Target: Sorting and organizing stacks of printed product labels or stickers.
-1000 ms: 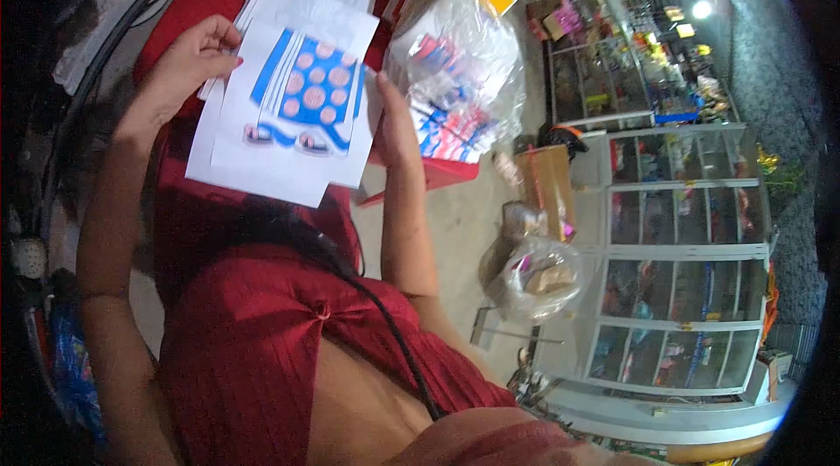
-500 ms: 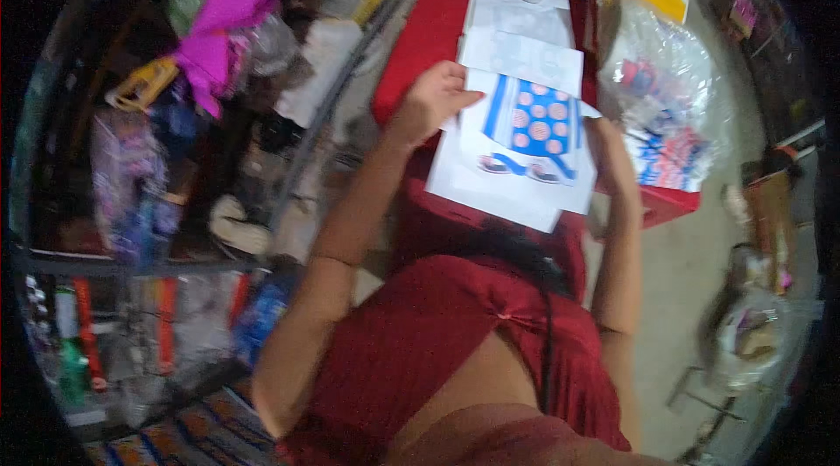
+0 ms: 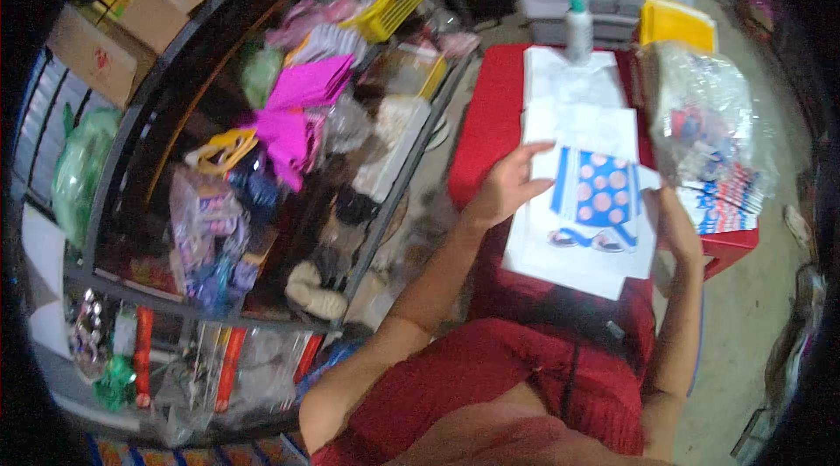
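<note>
A white sheet with a printed picture, showing blue cloth with pink dots and blue-strapped sandals, lies over other white paper in front of me. My left hand is open at its left edge, thumb and fingers spread, the fingertips touching the paper. At the right edge my right hand has its fingers closed on the sheet; part of them is hidden. More white sheets lie farther back on the red table. A white bottle with a green pump top stands on them.
To the right sits a clear plastic bag of coloured packets, with a yellow pack behind it. A grey air cooler stands beyond the table. On the left, a dark-framed rack holds bags, magenta cloth and a yellow basket.
The view has swung to the left, so the table and both hands now appear farther right and lower. My hands keep about the same places on the paper.
</note>
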### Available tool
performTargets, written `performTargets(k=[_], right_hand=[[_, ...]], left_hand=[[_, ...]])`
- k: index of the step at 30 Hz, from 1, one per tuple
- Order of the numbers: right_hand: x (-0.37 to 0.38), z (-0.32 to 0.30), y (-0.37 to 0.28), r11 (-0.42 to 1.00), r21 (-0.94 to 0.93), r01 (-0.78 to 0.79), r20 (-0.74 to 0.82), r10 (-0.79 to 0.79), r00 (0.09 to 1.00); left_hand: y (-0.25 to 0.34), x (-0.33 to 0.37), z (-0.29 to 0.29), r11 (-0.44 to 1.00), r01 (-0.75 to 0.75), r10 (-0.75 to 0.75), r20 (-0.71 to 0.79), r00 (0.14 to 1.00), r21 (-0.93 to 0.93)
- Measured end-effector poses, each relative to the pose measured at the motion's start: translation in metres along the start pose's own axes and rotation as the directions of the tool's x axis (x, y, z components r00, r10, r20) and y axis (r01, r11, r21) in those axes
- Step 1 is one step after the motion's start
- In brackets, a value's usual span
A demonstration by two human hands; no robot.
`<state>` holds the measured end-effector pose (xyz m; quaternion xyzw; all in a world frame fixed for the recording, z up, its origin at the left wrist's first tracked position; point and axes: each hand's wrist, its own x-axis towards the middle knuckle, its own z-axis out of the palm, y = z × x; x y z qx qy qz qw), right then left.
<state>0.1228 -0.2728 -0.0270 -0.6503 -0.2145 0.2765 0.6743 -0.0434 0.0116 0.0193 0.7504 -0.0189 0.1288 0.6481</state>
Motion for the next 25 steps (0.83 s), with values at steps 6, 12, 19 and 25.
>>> performTargets(k=[6, 12, 19, 25], right_hand=[[-0.005, 0.008, -0.026, 0.987, -0.154, -0.045, 0.0, 0.046, 0.999], [0.007, 0.016, -0.037, 0.989, -0.147, -0.006, -0.06, -0.002, 0.998], [0.03, 0.02, -0.041, 0.932, -0.359, 0.043, -0.088, -0.079, 0.993], [0.039, 0.025, -0.045, 0.91, -0.369, 0.191, -0.046, -0.223, 0.974]], left_hand=[[0.01, 0.011, -0.004, 0.974, 0.106, -0.091, 0.082, 0.992, -0.2], [-0.004, 0.029, -0.004, 0.957, 0.093, -0.103, -0.022, 0.994, -0.276], [-0.028, 0.043, -0.009, 0.978, -0.011, -0.023, -0.158, 0.987, -0.207], [-0.043, 0.044, -0.017, 0.967, 0.072, -0.118, -0.181, 0.976, -0.244]])
